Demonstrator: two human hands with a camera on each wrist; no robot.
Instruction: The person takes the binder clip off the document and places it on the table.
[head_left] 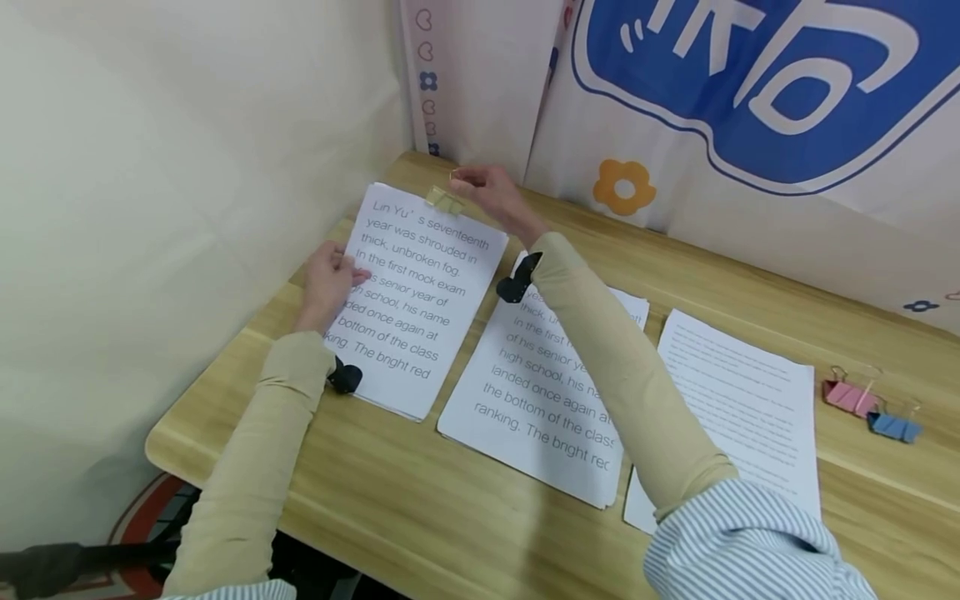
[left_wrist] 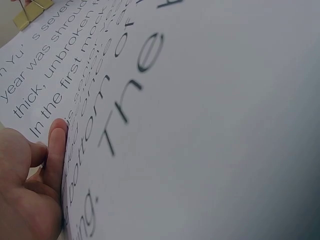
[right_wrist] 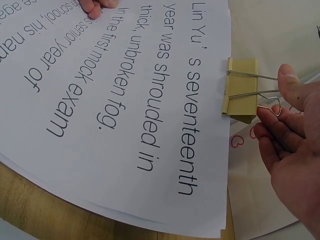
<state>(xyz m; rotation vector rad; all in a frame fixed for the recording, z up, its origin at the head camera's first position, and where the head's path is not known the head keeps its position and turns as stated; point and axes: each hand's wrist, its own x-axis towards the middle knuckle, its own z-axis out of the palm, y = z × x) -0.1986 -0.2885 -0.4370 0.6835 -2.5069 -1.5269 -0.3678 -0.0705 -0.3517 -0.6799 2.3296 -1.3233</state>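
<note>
Our right hand [right_wrist: 292, 130] pinched the clip [right_wrist: 240, 90] handles at the stack's [head_left: 408, 292] twelve o'clock edge, left hand [head_left: 326, 279] flat at nine; slipping fingers could skew the sheets.

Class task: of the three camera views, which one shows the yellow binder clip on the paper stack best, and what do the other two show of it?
The right wrist view: the yellow binder clip fills the frame's edge, clamped on the paper stack, its wire handles at the right hand's fingertips. The head view shows it small and far off. The left wrist view catches only a cropped corner.
</note>
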